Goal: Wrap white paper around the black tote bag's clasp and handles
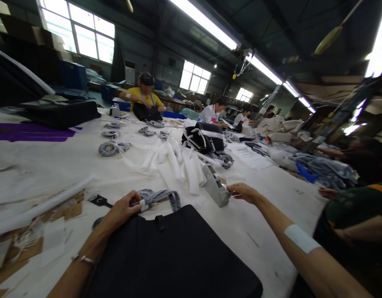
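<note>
A black bag (175,256) lies flat on the white table in front of me. My left hand (124,209) is closed on the bag's grey wrapped handle (161,198) at the bag's top edge. My right hand (242,191) reaches out to a grey tape dispenser (216,186) and touches its near end, fingers curled. A white strip sticks to my right forearm (301,238).
White paper strips (181,161), coiled grey straps (112,148) and a black-and-white bag (205,138) lie further up the table. Cardboard scraps (20,244) sit at left. Several other people work at the far end and right side; another person's hand (327,192) rests at right.
</note>
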`<state>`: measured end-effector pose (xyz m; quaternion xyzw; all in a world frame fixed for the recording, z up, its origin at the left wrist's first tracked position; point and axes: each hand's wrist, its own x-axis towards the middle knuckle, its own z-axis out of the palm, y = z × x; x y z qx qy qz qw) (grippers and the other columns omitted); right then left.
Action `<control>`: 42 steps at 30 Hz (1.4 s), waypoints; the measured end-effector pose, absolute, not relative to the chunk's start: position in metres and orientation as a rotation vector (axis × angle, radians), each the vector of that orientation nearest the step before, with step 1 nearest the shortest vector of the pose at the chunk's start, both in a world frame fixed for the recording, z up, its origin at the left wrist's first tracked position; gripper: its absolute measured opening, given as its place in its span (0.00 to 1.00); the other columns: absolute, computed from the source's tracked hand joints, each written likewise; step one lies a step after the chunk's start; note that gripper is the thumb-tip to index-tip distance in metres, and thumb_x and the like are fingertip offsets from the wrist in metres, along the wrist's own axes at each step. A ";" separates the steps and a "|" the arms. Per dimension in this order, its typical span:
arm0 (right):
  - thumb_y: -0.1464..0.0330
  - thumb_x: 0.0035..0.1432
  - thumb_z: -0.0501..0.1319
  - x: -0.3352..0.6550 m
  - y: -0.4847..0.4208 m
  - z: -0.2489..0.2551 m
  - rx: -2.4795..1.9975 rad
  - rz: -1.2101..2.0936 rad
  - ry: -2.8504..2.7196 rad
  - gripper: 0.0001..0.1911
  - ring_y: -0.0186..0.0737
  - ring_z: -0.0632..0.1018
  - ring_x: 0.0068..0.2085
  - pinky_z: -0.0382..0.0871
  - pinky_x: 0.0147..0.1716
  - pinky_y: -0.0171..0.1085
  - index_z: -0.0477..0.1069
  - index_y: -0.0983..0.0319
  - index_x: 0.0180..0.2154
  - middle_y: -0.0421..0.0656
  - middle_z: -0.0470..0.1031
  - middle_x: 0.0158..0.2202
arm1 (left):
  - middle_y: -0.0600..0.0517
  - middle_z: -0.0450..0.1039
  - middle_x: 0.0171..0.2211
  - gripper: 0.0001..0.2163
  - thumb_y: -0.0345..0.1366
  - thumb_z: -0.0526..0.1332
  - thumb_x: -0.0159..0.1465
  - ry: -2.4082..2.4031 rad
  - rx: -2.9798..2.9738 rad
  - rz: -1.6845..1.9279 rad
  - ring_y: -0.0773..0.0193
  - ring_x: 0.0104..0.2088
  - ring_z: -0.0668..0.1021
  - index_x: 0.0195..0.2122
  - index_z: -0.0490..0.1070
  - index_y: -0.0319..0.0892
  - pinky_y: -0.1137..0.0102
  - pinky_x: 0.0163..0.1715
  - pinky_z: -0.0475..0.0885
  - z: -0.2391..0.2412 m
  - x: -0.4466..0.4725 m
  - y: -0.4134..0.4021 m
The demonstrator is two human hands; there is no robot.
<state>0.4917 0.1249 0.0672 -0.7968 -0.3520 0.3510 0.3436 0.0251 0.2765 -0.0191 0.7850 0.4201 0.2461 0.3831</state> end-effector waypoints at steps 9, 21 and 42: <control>0.60 0.36 0.67 0.494 0.123 0.059 -2.023 0.709 -0.820 0.12 0.45 0.75 0.39 0.66 0.39 0.41 0.75 0.63 0.22 0.46 0.78 0.29 | 0.53 0.71 0.29 0.11 0.45 0.58 0.53 1.077 1.993 0.601 0.57 0.33 0.73 0.32 0.66 0.43 0.67 0.36 0.64 -0.018 0.026 0.278; 0.63 0.42 0.63 0.469 0.076 0.028 -2.084 0.670 -0.688 0.09 0.44 0.81 0.35 0.72 0.33 0.37 0.71 0.62 0.21 0.47 0.79 0.28 | 0.53 0.72 0.31 0.11 0.44 0.58 0.52 1.080 1.978 0.614 0.56 0.35 0.74 0.32 0.65 0.43 0.66 0.38 0.65 -0.017 0.026 0.277; 0.65 0.41 0.71 0.176 0.202 0.026 -1.453 1.256 -1.116 0.22 0.38 0.78 0.24 0.63 0.18 0.30 0.64 0.62 0.37 0.41 0.78 0.24 | 0.56 0.69 0.28 0.06 0.31 0.61 0.52 1.065 1.914 0.819 0.65 0.30 0.71 0.31 0.66 0.42 0.72 0.30 0.63 -0.025 0.028 0.264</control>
